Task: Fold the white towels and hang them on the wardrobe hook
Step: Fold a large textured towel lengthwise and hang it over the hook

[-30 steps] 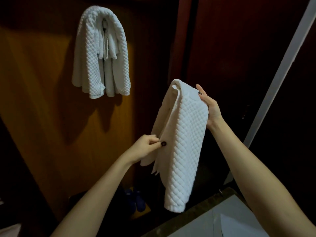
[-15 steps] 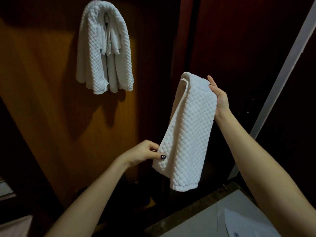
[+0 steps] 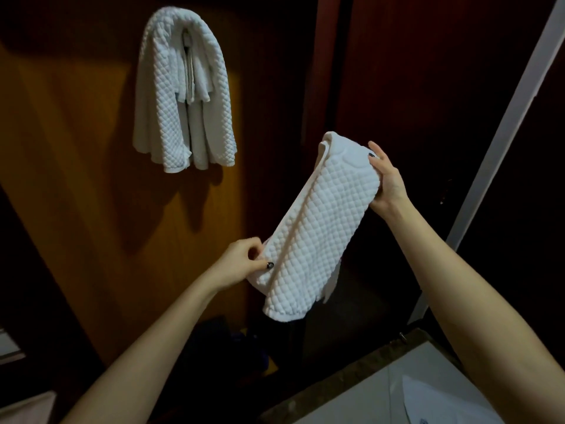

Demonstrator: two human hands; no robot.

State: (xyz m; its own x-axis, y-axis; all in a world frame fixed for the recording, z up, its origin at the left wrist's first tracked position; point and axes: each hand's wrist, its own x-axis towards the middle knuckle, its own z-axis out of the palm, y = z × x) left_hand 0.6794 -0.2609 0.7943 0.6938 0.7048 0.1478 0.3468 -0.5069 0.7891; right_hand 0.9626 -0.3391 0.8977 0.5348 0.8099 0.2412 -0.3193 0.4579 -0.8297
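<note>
A folded white quilted towel (image 3: 318,228) stretches slantwise between my hands in front of the dark wardrobe. My right hand (image 3: 386,179) holds its upper end, fingers wrapped behind the cloth. My left hand (image 3: 244,266) pinches the lower left edge near its bottom end. Up on the left, several white towels (image 3: 183,90) hang draped over the wardrobe hook, which they hide. The held towel is well right of and below them.
An orange-brown wood panel (image 3: 76,179) backs the hanging towels. A dark red wardrobe door (image 3: 428,71) stands behind my hands, with a pale slanted frame (image 3: 504,148) at right. A stone-edged counter (image 3: 351,371) with white paper (image 3: 443,402) lies bottom right. Dark items sit on the floor (image 3: 226,344).
My left hand has drawn the towel's lower end up and leftward, so the towel now lies slanted and taut instead of hanging straight down. My right hand moved slightly lower.
</note>
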